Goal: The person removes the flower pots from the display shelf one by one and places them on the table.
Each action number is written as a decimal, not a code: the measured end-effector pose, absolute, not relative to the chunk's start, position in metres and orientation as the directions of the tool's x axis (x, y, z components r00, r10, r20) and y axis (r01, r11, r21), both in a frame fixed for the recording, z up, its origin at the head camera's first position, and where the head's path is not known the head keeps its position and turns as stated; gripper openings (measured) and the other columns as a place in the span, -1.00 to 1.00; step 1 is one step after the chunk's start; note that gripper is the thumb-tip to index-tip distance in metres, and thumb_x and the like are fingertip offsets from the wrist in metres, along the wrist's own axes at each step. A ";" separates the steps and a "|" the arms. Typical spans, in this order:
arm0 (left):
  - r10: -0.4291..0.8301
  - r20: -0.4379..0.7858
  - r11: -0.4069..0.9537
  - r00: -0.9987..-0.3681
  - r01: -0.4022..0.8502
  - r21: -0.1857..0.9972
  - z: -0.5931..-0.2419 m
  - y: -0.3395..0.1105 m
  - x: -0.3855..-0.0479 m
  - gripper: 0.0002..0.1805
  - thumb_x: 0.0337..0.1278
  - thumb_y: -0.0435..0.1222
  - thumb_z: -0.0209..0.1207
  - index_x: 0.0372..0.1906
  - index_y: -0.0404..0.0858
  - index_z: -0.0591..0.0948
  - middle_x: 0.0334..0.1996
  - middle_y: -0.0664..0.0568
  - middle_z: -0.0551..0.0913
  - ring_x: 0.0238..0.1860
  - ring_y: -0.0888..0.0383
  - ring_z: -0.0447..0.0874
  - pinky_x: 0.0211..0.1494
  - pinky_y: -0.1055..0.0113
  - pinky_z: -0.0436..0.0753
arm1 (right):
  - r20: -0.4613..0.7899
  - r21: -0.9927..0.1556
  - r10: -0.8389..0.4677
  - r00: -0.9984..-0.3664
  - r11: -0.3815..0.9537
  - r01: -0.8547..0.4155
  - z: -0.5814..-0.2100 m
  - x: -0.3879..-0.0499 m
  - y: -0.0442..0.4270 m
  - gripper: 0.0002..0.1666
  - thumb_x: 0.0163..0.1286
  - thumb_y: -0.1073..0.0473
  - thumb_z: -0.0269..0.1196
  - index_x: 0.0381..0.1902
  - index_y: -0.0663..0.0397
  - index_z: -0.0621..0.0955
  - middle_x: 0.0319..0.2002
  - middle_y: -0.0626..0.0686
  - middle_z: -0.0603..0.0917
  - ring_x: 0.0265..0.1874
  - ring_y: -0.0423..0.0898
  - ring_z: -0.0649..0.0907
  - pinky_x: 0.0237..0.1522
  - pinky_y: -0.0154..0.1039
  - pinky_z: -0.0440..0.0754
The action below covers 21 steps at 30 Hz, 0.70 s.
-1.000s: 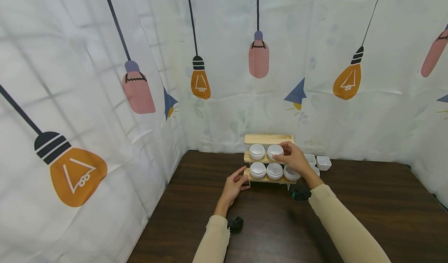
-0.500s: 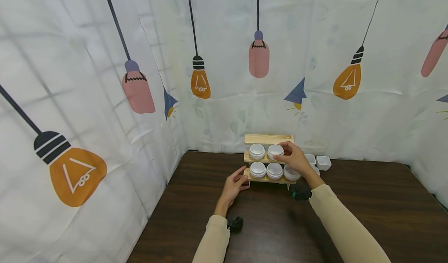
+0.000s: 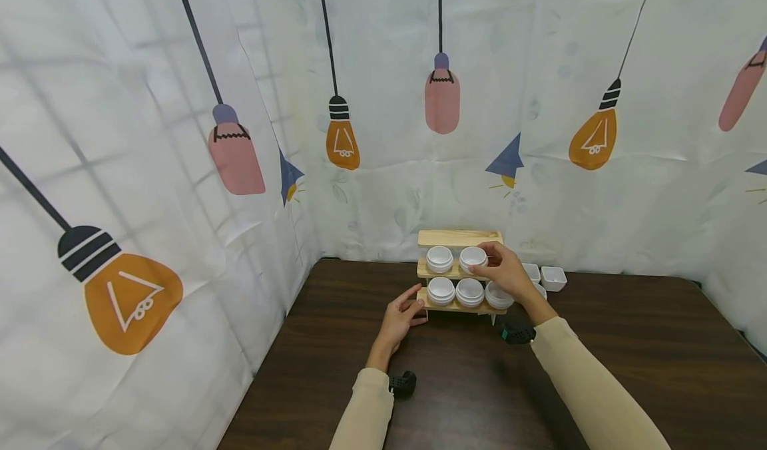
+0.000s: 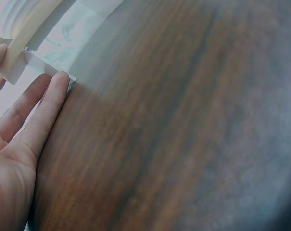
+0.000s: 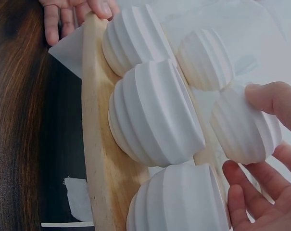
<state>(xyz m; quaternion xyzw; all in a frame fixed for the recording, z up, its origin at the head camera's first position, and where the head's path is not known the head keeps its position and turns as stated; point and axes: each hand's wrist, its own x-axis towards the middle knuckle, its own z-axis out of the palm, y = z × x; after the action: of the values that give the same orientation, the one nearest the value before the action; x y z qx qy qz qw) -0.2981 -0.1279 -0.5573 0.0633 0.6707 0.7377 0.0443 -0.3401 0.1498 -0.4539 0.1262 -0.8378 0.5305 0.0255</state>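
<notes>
My right hand [image 3: 506,270] pinches a white ribbed cup [image 5: 244,125] between thumb and fingers, on the middle tier of a wooden stepped stand [image 3: 460,238]. A similar cup [image 3: 440,259] sits to its left on that tier. Along the front tier stand three more white cups, the left one [image 3: 441,291], the middle one [image 5: 155,113] and the right one [image 5: 179,202]. My left hand [image 3: 397,320] touches the stand's left end, its fingers mostly straight against the clear side panel [image 4: 44,65]. The top tier bears nothing visible.
Small square white dishes, one of them [image 3: 554,278], stand to the right of the stand, partly hidden by my right hand. Behind the dark wooden table [image 3: 629,350] hangs a white curtain [image 3: 383,197] printed with lamps.
My right hand has shifted the pinched cup very slightly to the right along the middle tier. My left hand stays at the stand's left end.
</notes>
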 end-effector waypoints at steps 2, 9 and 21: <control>0.151 0.035 -0.094 -0.988 0.021 0.995 -0.558 -0.128 -0.298 -0.46 0.49 -0.27 0.17 0.49 -0.15 0.44 -0.06 -0.09 0.70 0.00 0.01 0.71 0.04 0.17 0.83 | 0.182 -0.888 -0.180 -0.967 0.392 -0.240 -0.454 -0.339 0.150 -0.22 0.34 0.07 0.46 0.40 0.21 0.42 0.29 0.31 0.57 0.17 0.19 0.62 0.18 -0.09 0.64; 0.153 0.030 -0.101 -0.988 0.015 0.995 -0.558 -0.128 -0.299 -0.47 0.48 -0.27 0.18 0.48 -0.12 0.46 -0.06 -0.09 0.70 -0.03 0.08 0.71 0.05 0.16 0.83 | 0.194 -0.892 -0.152 -0.969 0.383 -0.239 -0.454 -0.336 0.150 -0.21 0.32 0.06 0.47 0.41 0.16 0.42 0.29 0.29 0.57 0.17 0.20 0.62 0.20 0.00 0.65; 0.153 0.042 -0.085 -0.987 0.029 0.996 -0.558 -0.128 -0.298 -0.47 0.49 -0.27 0.17 0.48 -0.14 0.46 -0.06 -0.09 0.71 0.02 0.00 0.72 0.03 0.17 0.84 | 0.219 -0.903 -0.109 -0.970 0.354 -0.244 -0.455 -0.331 0.153 -0.23 0.30 0.05 0.49 0.38 0.09 0.46 0.26 0.24 0.57 0.08 0.16 0.67 -0.11 -0.36 0.70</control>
<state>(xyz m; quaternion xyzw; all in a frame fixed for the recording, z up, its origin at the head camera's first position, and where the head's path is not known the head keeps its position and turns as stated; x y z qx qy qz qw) -0.2977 -0.1280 -0.5578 0.0674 0.6749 0.7336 0.0421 -0.3310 0.1534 -0.4548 0.1076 -0.8207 0.5579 0.0605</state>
